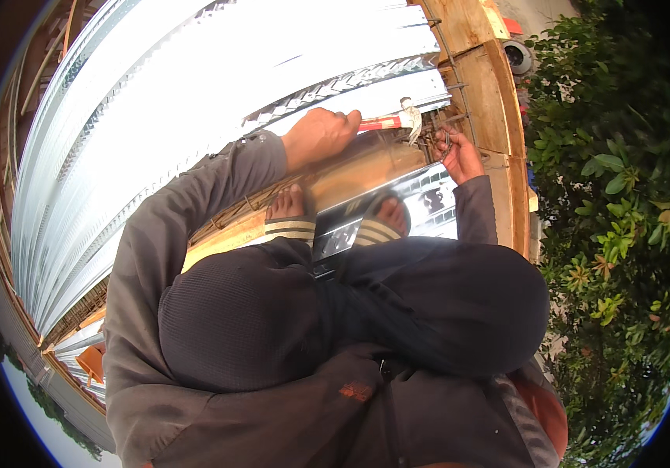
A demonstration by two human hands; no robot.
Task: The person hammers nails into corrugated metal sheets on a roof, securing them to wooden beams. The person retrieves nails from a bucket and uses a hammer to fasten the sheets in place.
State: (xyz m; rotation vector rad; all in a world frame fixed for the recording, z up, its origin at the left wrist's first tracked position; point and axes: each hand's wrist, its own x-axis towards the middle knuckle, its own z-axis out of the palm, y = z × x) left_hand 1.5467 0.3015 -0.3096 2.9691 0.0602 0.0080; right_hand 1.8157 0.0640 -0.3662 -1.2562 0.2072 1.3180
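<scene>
Ribbed silvery sheet-metal panels point(179, 93) are spreading out left of and above the hammer. Left hand point(321, 139), just left of it, is wrapping its fingers round the handle. Claw hammer with red handle and pale metal head point(388, 122) is lying nearly level, head toward the right hand. Dark steel rods point(431, 139) are bunching just right of the head. Right hand point(462, 158), right of and slightly below the hammer, is pinching what looks like a thin dark wire-like piece point(447, 143). Brown timber edge board point(499, 101) is running further right.

Step in hand, my read: setting or tying the piece at the rods. Next move probably calls for steadying it, keeping fingers clear of the hammer head.

Hard to see: glare is washing out the panels; fingers are hiding the piece's ends; can't tell whether head is touching rods.
</scene>
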